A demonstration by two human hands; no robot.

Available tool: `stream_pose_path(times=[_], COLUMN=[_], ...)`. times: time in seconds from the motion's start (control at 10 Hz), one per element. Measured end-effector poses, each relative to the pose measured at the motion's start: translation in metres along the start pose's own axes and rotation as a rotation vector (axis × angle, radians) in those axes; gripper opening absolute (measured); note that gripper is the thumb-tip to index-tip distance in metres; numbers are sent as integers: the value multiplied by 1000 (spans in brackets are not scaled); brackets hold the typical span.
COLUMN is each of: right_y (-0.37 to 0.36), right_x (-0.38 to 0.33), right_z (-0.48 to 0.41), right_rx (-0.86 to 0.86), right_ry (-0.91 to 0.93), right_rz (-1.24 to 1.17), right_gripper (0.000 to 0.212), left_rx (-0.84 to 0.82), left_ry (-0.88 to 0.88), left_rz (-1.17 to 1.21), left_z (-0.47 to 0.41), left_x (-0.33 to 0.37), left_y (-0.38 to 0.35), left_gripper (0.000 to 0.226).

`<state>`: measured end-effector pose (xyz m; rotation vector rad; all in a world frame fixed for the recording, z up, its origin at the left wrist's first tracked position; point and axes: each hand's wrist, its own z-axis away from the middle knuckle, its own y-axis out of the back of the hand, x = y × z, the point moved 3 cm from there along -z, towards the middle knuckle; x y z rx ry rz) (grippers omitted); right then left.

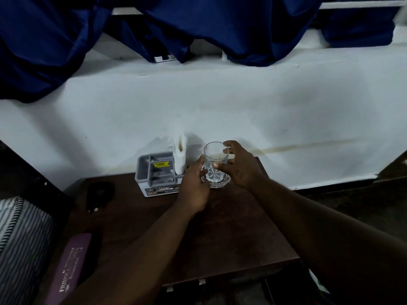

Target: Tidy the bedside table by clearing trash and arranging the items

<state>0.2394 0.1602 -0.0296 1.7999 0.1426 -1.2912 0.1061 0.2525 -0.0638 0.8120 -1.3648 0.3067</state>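
A clear cut-glass tumbler [215,160] stands upright at the back of the dark wooden bedside table [220,227]. My right hand [240,167] wraps it from the right, thumb on its front and fingers near the rim. My left hand [193,186] touches its lower left side. Just left of the glass sits a grey compartment organiser [154,172] with white tissues [180,155] standing in its right slot.
A black object [99,194] lies on the table's left part. A purple case with printed lettering [70,267] lies at the front left corner. Striped bedding [19,238] is to the left. The white wall [220,102] and blue curtains [198,25] rise behind.
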Motion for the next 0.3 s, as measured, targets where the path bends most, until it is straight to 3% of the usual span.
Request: stream_pose_path(times=[0.1,0.3], right_y=[3,25], right_x=[-4,-38], right_z=[5,22], right_rx=[-6,-11], right_ry=[20,110], right_rz=[97,149], right_gripper=[83,80], left_rx=[-56,69], left_ry=[-65,-302], left_rz=[-139,-309], left_z=[7,36], left_x=[7,50], left_y=[3,35], left_gripper=[79,64])
